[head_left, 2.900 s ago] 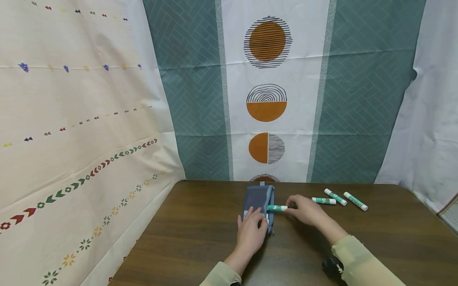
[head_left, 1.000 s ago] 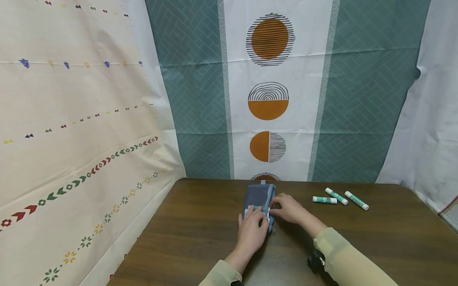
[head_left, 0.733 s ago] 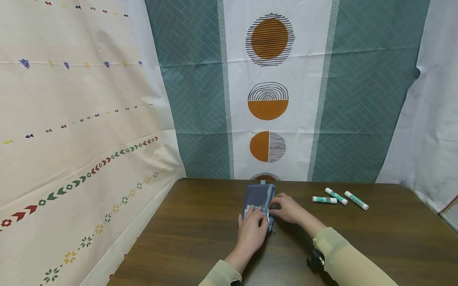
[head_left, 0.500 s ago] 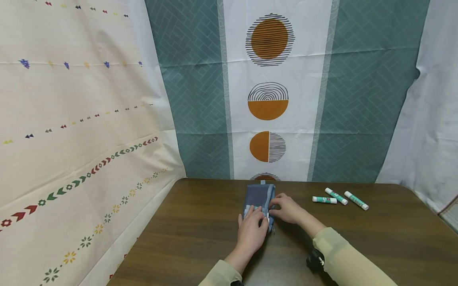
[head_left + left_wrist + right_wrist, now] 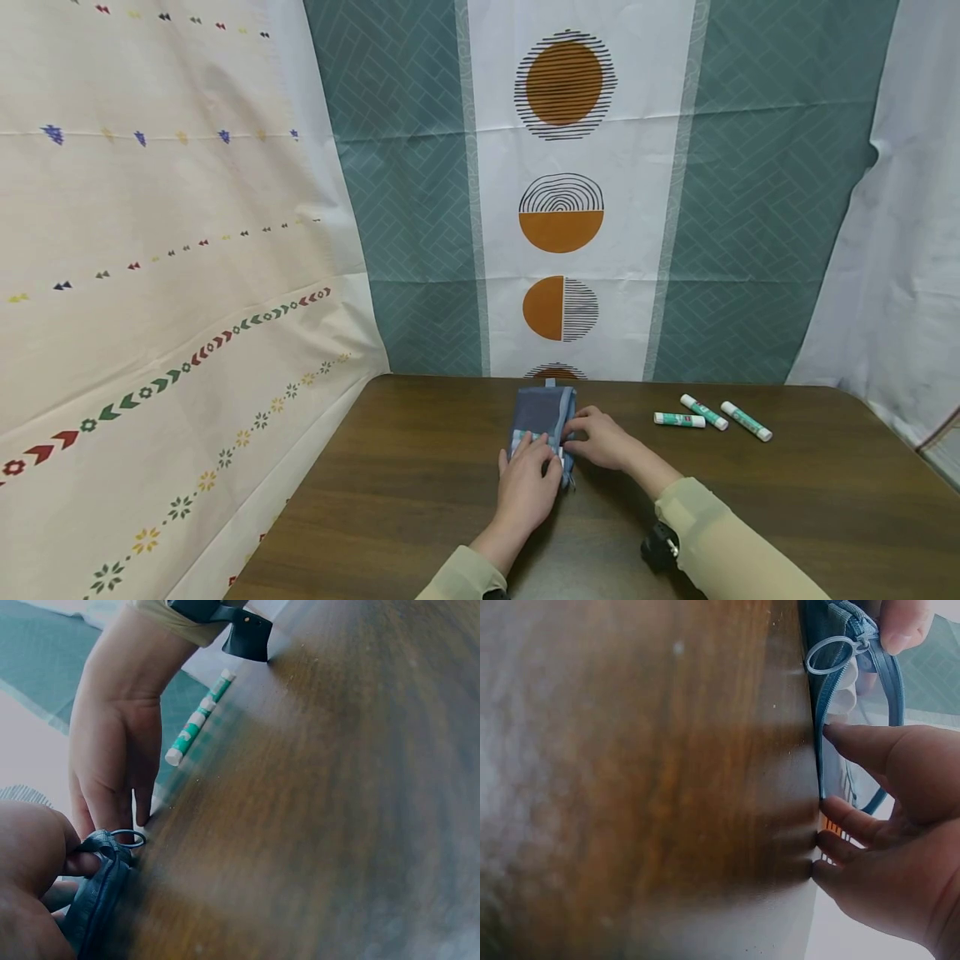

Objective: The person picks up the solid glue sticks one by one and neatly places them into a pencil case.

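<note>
A dark blue zippered pencil case (image 5: 536, 406) with a mesh side lies on the table in the head view. My left hand (image 5: 529, 482) rests on its near part and holds the lip by the zipper pull, the thumb at the edge. At the opening on the right side is my right hand (image 5: 603, 437), its fingertips touching the lip. In the right wrist view the case (image 5: 894, 690) gapes, and white ends of glue sticks (image 5: 845, 694) show inside. Part of the right index finger is hidden. Green shows through the mesh beside the left fingers.
Three green-and-white glue sticks lie right of the hands: one crosswise (image 5: 679, 420), one slanted (image 5: 703, 412), one farthest right (image 5: 746, 422). The brown wooden table (image 5: 360, 500) ends at hanging cloths at the back and left.
The right hand has carried a glue stick leftward into the pencil case, and its fingers now stay at the opening. Inside the mesh the green has slid slightly left. The left hand keeps its place.
</note>
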`<control>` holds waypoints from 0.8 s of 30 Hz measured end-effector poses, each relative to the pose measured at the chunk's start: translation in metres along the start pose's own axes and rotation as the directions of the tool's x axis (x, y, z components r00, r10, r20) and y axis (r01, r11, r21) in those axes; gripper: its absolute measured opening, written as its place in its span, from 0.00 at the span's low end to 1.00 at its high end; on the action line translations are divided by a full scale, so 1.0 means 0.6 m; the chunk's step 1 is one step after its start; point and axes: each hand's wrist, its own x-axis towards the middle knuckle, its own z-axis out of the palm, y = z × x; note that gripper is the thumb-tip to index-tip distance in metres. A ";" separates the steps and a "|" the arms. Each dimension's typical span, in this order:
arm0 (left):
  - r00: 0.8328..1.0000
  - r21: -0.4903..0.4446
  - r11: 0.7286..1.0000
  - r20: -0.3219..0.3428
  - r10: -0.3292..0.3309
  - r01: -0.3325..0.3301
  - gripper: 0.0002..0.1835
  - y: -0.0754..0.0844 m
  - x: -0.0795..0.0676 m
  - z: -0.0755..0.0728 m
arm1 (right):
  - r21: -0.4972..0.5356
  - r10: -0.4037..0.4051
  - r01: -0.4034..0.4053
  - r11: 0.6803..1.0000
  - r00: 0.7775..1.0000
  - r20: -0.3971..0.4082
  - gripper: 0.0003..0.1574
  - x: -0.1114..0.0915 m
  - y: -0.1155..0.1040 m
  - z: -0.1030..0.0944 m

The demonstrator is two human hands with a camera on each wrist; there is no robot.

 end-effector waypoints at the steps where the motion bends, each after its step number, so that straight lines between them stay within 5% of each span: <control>1: 1.000 0.001 1.000 -0.001 0.001 -0.001 0.13 0.000 0.000 0.000 | 0.002 -0.005 0.005 1.000 1.000 0.002 0.06 0.000 0.001 0.000; 24: 1.000 0.009 1.000 -0.003 0.006 -0.006 0.14 -0.001 0.000 0.001 | 0.046 0.005 -0.005 0.999 1.000 0.011 0.18 -0.010 0.001 -0.009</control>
